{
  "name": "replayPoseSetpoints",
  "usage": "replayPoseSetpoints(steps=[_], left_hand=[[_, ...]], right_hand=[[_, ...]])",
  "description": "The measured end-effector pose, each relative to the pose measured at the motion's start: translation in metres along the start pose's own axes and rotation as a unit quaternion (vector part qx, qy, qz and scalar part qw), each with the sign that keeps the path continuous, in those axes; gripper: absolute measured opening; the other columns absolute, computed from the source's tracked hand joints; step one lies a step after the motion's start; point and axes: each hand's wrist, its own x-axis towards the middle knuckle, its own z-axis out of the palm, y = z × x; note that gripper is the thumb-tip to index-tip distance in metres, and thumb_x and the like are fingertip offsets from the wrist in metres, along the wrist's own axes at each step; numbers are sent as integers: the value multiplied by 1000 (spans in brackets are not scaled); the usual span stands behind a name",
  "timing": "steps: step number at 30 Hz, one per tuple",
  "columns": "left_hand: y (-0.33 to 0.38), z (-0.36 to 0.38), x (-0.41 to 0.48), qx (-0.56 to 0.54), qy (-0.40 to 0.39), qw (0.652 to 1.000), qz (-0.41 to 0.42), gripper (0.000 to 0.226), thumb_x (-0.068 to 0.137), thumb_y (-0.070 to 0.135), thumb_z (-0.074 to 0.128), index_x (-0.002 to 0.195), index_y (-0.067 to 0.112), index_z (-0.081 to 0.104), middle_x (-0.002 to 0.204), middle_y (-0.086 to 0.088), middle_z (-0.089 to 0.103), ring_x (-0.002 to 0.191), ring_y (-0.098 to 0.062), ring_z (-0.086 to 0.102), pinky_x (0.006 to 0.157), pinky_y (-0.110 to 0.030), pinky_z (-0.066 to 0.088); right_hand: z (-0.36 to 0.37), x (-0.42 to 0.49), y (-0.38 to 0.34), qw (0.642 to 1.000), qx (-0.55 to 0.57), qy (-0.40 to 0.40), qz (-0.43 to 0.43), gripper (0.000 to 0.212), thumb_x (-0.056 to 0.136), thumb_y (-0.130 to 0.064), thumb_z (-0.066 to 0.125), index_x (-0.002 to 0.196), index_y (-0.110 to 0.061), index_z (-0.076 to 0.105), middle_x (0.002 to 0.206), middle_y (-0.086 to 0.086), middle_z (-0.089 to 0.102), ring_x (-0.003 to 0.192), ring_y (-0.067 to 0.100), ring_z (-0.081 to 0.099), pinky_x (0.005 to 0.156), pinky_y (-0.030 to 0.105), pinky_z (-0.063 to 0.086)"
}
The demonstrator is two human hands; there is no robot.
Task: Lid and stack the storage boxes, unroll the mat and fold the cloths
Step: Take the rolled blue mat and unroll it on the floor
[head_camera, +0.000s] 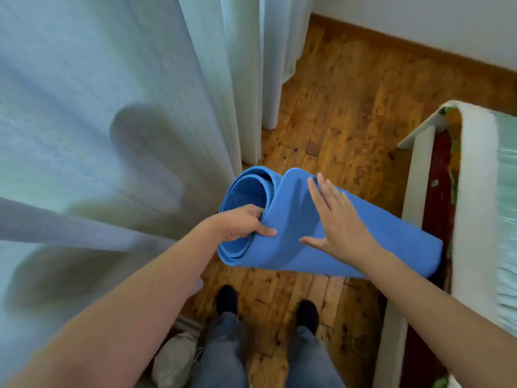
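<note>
My left hand (240,222) grips the rolled mat's (321,236) end; my right hand (340,219) lies flat, open, on top. One-ended grip: the roll could slip or spring loose.

One head-worn view looks steeply down, close above the wooden floor (330,130), its only camera.

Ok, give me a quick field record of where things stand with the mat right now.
mat: blue mat, still rolled, held in the air above the wooden floor
left hand: left hand grips the open end of the roll, fingers inside
right hand: right hand flat, open on the outer layer
surroundings: pale curtain left, bed edge right
unrolled: not yet
</note>
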Motion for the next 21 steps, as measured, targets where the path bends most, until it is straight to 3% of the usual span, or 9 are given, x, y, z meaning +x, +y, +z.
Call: replayPoseSetpoints(steps=[2,5,8,10,14,17,21], left_hand=[[-29,-53,22,-5,-34,999,-30,36,88,2,67,123,8,63,126,-6,67,116,-24,64,99,-38,51],[-79,-115,81,82,-32,993,-82,43,84,4,72,126,4,61,126,-6,66,116,-23,63,102,-39,49],[-140,-170,156,253,44,962,-97,43,75,7,76,116,2,63,110,-2,67,102,-22,62,79,-30,52],[-200,-213,203,265,135,950,-96,40,68,-4,73,106,3,65,101,-9,67,99,-25,63,69,-31,52],[-317,-260,252,210,267,929,-149,30,57,-13,65,82,3,61,77,-13,63,73,-27,59,53,-26,43],[-399,-257,265,158,285,922,-209,22,47,-10,61,63,3,54,62,-13,55,61,-23,53,50,-24,38],[-489,-221,278,101,249,926,-265,18,74,-9,55,90,-1,54,74,-16,55,79,-28,57,58,-31,43]], right_hand=[[43,33,-5,996,25,-12,80,128,68,-71,66,152,-23,-18,163,6,-6,150,30,4,120,50,16],[136,88,-11,982,76,-52,166,125,65,-79,59,155,-19,-3,155,8,30,140,30,32,112,44,32],[249,130,-17,962,104,-93,236,120,59,-91,48,153,-23,18,143,7,48,128,30,48,101,42,42],[339,153,-25,961,105,-117,227,123,54,-97,39,153,-27,18,154,5,35,133,30,42,107,46,39],[465,178,-49,970,48,-159,178,119,62,-87,52,154,-35,-3,164,-1,0,147,32,12,116,56,15],[531,182,-56,958,61,-233,158,116,64,-83,56,152,-42,-6,163,-5,-7,149,35,-1,114,63,13],[594,173,-60,934,52,-323,141,111,69,-76,61,153,-40,-2,163,-1,-6,148,40,1,113,63,19]])
